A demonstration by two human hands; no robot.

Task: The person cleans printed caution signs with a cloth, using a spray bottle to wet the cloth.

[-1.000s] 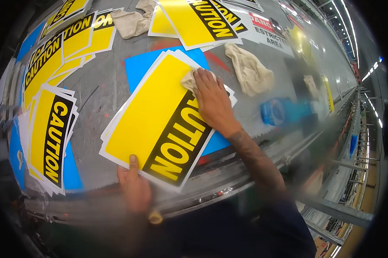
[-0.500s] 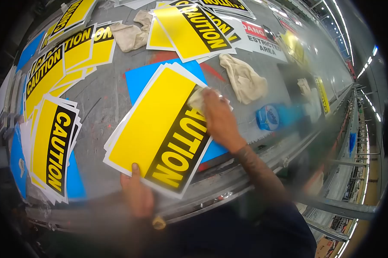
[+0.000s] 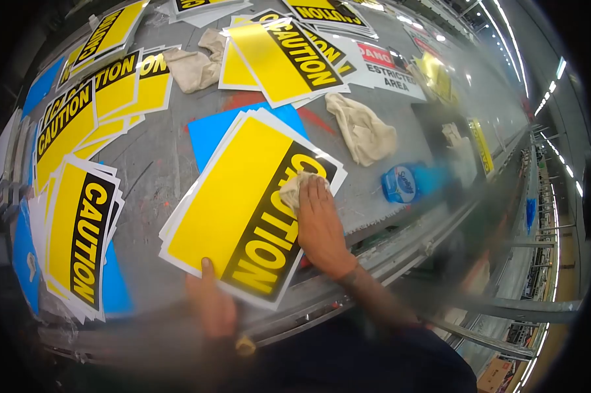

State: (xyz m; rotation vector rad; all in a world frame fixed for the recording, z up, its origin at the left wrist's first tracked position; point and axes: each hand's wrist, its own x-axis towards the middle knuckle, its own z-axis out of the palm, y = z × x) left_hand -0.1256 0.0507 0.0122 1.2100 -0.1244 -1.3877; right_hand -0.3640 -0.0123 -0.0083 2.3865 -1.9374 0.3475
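A yellow and black CAUTION sign [image 3: 227,196] lies slantwise on top of a stack of similar sheets in front of me. My right hand [image 3: 323,229] presses a cream cloth [image 3: 291,192] onto the black band, covering part of the lettering. At the sign's lower left edge is my left hand [image 3: 211,306], its thumb on the upper face and its other fingers hidden or blurred. A blue sheet [image 3: 204,134] shows from under the stack.
More CAUTION signs [image 3: 79,229] lie in stacks at left and along the back. A crumpled cloth [image 3: 362,131] and a blue Sunlight container [image 3: 401,183] are at right. A DANGER sign [image 3: 394,75] lies farther back. The table's metal edge [image 3: 374,272] runs near me.
My right hand and the cloth have slid down the black band, uncovering the first letter of CAUTION. My left hand keeps its place at the sign's edge. The view has shifted slightly.
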